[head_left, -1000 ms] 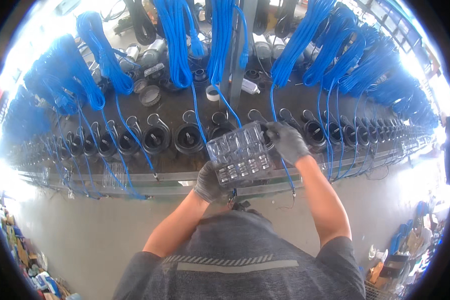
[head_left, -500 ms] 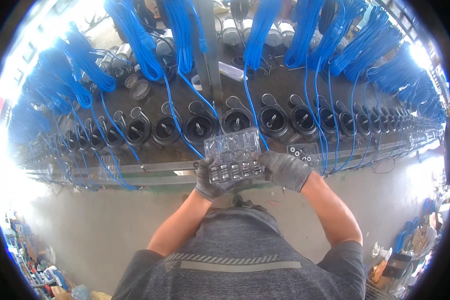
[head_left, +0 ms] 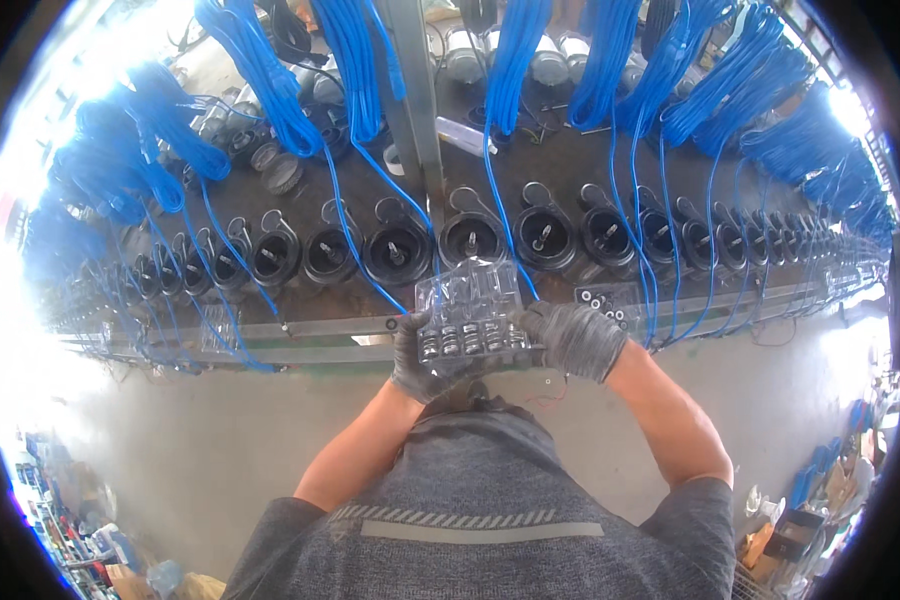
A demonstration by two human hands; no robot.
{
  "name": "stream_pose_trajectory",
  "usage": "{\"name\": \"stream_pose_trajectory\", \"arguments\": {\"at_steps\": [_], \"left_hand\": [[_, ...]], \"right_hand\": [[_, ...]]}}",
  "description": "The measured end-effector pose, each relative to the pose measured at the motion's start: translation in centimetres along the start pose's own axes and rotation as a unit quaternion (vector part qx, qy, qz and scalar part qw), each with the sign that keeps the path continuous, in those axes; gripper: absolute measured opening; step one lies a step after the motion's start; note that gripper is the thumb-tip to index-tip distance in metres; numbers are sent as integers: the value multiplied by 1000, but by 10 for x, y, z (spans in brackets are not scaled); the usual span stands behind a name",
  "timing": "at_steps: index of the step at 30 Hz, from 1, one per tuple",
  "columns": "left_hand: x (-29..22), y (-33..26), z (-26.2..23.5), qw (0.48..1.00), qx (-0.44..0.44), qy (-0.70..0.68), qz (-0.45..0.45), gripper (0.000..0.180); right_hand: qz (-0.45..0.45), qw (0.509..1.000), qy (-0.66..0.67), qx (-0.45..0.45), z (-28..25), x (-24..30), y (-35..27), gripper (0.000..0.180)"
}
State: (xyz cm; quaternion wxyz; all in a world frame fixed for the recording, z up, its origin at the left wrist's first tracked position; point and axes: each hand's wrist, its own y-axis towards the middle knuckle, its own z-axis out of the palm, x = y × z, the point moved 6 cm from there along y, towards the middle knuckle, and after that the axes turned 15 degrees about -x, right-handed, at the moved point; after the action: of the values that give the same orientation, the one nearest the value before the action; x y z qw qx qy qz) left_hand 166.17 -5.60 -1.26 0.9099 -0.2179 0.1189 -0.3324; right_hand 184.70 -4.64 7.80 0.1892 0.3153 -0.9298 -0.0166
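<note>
Between my gloved hands is a clear plastic compartment tray [head_left: 467,290], held in front of the bench edge. Its near rows carry several small shiny metal parts [head_left: 470,340]; the far compartments look see-through and bare. My left hand [head_left: 417,362], in a grey glove, grips the tray's left side with the thumb along its edge. At the right end, my gloved right hand [head_left: 572,338] has its fingers bent in at the tray's corner. Whether a small part sits in those fingertips is hidden. Just beyond the tray stands a round black housing [head_left: 472,240] with a metal pin in its middle.
A long row of similar black housings, such as this one [head_left: 398,253], runs along the dark bench [head_left: 370,180]. Blue cable bundles [head_left: 345,70] hang above, their ends trailing over the edge. A second clear tray with small rings [head_left: 605,305] lies right of my hands. A metal post [head_left: 416,100] rises mid-bench.
The tray has tilted and levelled slightly, its far edge shifting a little down. My right hand has slid slightly right and down at the tray's corner; my left hand keeps its hold.
</note>
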Motion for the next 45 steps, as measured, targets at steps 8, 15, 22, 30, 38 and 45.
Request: {"name": "stream_pose_trajectory", "arguments": {"at_steps": [8,15,22,30,38,45], "left_hand": [[-17,12,9,996,82,11,-12,86],[-34,10,17,990,125,26,-53,85],[-54,8,3,994,97,36,-35,81],[-68,2,4,991,117,13,-59,82],[-67,7,8,987,118,72,-84,95],[-61,25,12,976,184,7,-113,81]], "right_hand": [[131,973,182,54,3,-10,11,47],[261,837,422,-229,11,-78,7,24],[460,751,400,-255,20,-146,24,31],[550,737,359,-159,36,-159,40,37],[309,935,-2,-176,3,-136,65,23],[309,946,-90,36,12,-137,99,19]]}}
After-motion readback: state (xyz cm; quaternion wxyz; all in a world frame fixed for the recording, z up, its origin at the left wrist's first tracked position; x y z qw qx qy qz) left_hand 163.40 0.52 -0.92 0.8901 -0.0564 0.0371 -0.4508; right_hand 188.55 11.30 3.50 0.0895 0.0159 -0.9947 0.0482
